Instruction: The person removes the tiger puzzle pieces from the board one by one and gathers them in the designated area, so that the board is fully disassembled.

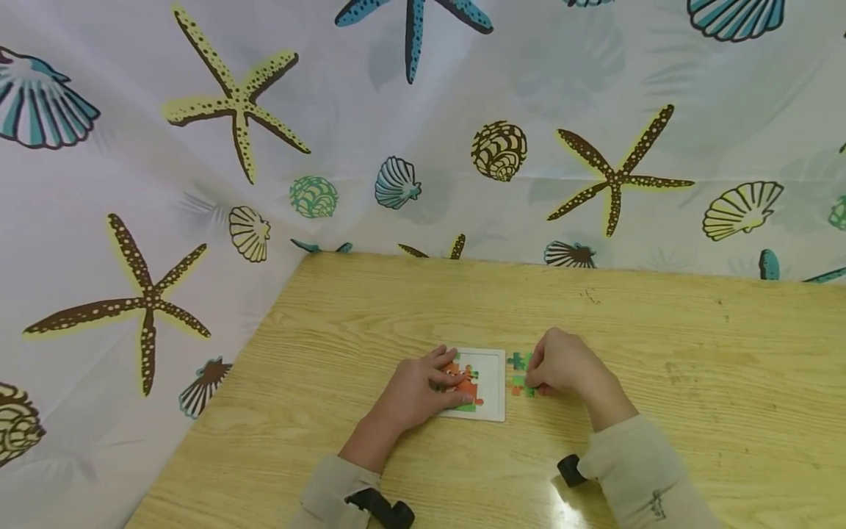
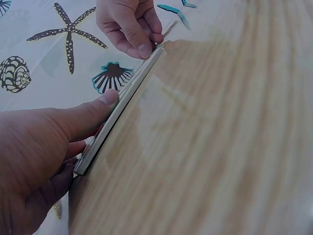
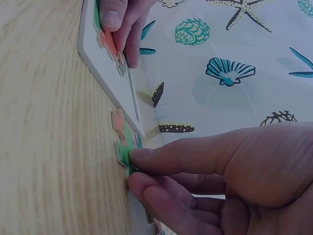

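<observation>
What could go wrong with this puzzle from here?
The left hand rests on the fitted pieces; if it slid, they might shift, as bare tray lies beside them. The right hand pinches at the loose pieces, which lie close together, so picking one up could nudge others.

A screened tabletop (image 1: 727, 367) corner, of a home or another interior (which of these cannot be told). The wood-grain tabletop is bounded at the far and left sides by a white cloth (image 1: 357, 117), printed with starfish (image 1: 615, 178) and shells (image 1: 499, 150), which hides the room beyond. The print is decorative, as on household curtains.
</observation>
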`<action>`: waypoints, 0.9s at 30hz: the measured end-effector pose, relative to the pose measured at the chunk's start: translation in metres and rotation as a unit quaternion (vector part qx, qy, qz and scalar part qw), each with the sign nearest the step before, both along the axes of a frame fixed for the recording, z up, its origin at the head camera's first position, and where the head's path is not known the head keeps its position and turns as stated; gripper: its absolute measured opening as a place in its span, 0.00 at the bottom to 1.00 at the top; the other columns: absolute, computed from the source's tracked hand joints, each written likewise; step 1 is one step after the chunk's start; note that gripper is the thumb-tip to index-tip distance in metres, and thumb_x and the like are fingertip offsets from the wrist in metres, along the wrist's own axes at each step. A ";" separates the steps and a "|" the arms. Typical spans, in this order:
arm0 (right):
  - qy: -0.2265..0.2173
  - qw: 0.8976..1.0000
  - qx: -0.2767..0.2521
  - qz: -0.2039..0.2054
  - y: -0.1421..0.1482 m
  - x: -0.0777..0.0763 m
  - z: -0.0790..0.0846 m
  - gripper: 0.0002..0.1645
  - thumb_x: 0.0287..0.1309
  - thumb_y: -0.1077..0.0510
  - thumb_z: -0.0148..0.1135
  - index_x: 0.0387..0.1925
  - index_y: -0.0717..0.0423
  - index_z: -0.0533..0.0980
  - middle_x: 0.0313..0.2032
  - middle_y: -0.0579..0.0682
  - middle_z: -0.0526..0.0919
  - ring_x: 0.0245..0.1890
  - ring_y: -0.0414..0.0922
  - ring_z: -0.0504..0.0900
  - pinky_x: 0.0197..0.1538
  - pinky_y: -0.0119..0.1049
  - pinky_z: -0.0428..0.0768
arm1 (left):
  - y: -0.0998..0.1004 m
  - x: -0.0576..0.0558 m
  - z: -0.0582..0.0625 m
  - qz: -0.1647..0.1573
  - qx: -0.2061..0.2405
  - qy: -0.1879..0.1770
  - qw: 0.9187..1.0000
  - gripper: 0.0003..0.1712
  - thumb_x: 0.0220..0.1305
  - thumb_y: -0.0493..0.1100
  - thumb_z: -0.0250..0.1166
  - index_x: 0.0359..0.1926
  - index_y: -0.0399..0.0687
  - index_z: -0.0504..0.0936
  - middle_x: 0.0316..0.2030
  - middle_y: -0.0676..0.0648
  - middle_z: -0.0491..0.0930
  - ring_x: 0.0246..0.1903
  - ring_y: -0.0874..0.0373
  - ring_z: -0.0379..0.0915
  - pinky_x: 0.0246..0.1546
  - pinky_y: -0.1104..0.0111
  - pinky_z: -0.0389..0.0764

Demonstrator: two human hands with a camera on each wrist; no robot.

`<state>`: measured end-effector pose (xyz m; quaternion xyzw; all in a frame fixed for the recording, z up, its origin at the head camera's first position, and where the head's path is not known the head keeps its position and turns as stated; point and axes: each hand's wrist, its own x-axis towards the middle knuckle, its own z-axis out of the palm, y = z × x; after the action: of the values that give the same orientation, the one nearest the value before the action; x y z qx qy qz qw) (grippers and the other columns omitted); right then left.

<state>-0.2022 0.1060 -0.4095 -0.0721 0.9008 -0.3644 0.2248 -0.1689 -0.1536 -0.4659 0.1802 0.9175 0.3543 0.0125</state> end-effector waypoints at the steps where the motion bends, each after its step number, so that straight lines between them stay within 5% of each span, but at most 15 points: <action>1: 0.001 1.000 0.002 0.000 0.000 0.000 0.000 0.06 0.57 0.68 0.73 0.26 0.60 0.83 0.26 0.52 0.85 0.22 0.42 0.83 0.29 0.31 0.82 | 0.000 0.000 0.000 -0.001 0.000 -0.002 1.000 0.23 0.57 0.50 0.80 0.47 0.38 0.91 0.68 0.38 0.75 0.73 0.41 0.65 0.68 0.45 0.71; 27: 0.019 1.000 0.005 0.002 0.008 -0.003 0.002 0.06 0.57 0.67 0.75 0.28 0.62 0.83 0.27 0.52 0.85 0.25 0.44 0.85 0.30 0.33 0.83 | 0.001 -0.001 -0.004 0.015 0.006 -0.005 1.000 0.22 0.55 0.50 0.81 0.45 0.39 0.92 0.67 0.40 0.76 0.73 0.43 0.65 0.69 0.47 0.71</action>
<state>-0.2049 0.1142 -0.4070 -0.0795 0.9065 -0.3584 0.2084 -0.1699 -0.1523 -0.4698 0.1649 0.9179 0.3607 0.0111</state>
